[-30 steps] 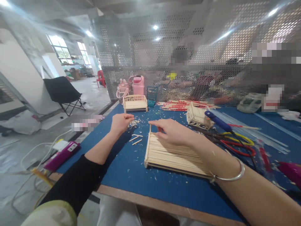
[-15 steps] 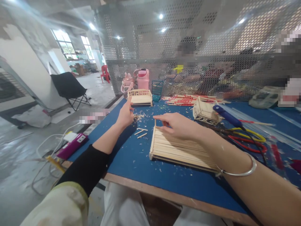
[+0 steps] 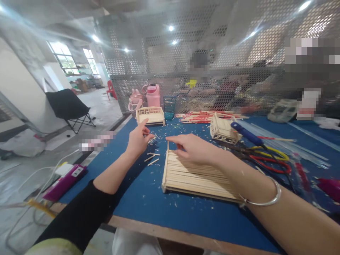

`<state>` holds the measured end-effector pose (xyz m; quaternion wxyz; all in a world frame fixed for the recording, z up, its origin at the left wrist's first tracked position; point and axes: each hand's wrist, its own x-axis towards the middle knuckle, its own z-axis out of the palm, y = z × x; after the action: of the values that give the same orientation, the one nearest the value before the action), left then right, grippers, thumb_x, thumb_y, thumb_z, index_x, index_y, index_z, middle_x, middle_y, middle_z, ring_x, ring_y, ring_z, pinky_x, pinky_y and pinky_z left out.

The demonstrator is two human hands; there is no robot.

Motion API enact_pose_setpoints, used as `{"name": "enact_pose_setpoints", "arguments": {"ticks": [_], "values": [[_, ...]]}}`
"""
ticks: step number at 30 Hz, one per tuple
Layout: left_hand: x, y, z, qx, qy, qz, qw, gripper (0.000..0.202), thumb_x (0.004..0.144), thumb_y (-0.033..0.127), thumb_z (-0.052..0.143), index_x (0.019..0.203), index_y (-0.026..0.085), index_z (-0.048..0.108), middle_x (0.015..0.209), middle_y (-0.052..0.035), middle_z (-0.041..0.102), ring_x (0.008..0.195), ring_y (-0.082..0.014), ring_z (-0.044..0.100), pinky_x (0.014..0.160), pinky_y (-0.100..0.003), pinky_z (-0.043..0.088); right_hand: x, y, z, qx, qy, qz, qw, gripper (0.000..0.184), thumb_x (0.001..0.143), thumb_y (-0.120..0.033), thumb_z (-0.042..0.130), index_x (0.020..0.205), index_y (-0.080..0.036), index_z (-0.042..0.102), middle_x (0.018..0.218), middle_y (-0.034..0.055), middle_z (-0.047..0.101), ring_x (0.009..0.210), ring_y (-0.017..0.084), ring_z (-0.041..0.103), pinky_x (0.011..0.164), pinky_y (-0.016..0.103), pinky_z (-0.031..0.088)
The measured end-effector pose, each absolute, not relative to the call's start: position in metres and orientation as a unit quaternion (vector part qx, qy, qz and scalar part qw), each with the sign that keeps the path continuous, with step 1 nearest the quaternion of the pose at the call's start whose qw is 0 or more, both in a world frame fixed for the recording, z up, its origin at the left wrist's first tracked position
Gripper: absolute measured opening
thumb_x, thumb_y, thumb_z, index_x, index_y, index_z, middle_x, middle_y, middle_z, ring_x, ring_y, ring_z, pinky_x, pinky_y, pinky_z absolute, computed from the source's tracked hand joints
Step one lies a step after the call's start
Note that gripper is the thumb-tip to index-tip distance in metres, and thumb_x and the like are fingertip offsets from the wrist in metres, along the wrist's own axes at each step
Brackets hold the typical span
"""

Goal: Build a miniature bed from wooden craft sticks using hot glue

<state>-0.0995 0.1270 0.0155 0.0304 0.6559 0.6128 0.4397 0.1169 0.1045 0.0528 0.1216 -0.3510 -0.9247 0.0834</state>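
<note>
My left hand is over the left part of the blue table, just in front of a small bench of wooden sticks. Its index finger points forward with the thumb apart, and I see nothing held in it. At the far left corner of a flat slatted platform of wooden sticks, a short stick stands upright. The stretched index finger of my right hand touches its top; the other fingers are partly curled above the slats. Several short cut sticks lie left of the platform.
A second small stick model stands behind my right hand, with a blue-handled tool beside it. Red and plain sticks are piled at the back, before a perforated metal screen. A purple power strip lies at the left edge.
The view has shifted slightly. My left hand has drawn back a little from the small bench, its thumb now spread out. My right index finger stays on the upright stick.
</note>
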Motion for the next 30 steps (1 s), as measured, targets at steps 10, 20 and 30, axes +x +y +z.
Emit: {"name": "enact_pose_setpoints", "arguments": {"ticks": [10, 20, 30], "values": [[-0.104, 0.132, 0.008, 0.646, 0.583, 0.486, 0.082, 0.058, 0.069, 0.006, 0.053, 0.126, 0.017, 0.054, 0.095, -0.004, 0.068, 0.07, -0.0112, 0.063, 0.079, -0.029, 0.051, 0.116, 0.105, 0.052, -0.353, -0.923, 0.084, 0.127, 0.052, 0.083, -0.016, 0.048, 0.135, -0.017, 0.049, 0.09, 0.0083, 0.071, 0.079, 0.019, 0.062, 0.071, 0.029, 0.044], [-0.095, 0.127, 0.008, 0.645, 0.593, 0.464, 0.132, 0.057, 0.067, 0.014, 0.07, 0.122, 0.021, 0.057, 0.076, 0.0015, 0.07, 0.07, -0.0141, 0.068, 0.076, -0.027, 0.053, 0.115, 0.103, 0.053, -0.344, -0.926, 0.084, 0.131, 0.048, 0.085, -0.018, 0.049, 0.132, -0.02, 0.053, 0.085, 0.006, 0.07, 0.071, 0.016, 0.06, 0.066, 0.027, 0.042], [-0.103, 0.126, 0.016, 0.647, 0.622, 0.429, 0.097, 0.029, 0.064, 0.017, 0.073, 0.093, 0.02, 0.071, 0.074, -0.0003, 0.072, 0.07, -0.0166, 0.068, 0.076, -0.03, 0.053, 0.116, 0.105, 0.051, -0.346, -0.926, 0.073, 0.134, 0.047, 0.084, -0.017, 0.048, 0.131, -0.019, 0.054, 0.086, 0.006, 0.071, 0.074, 0.016, 0.061, 0.069, 0.026, 0.045]]}}
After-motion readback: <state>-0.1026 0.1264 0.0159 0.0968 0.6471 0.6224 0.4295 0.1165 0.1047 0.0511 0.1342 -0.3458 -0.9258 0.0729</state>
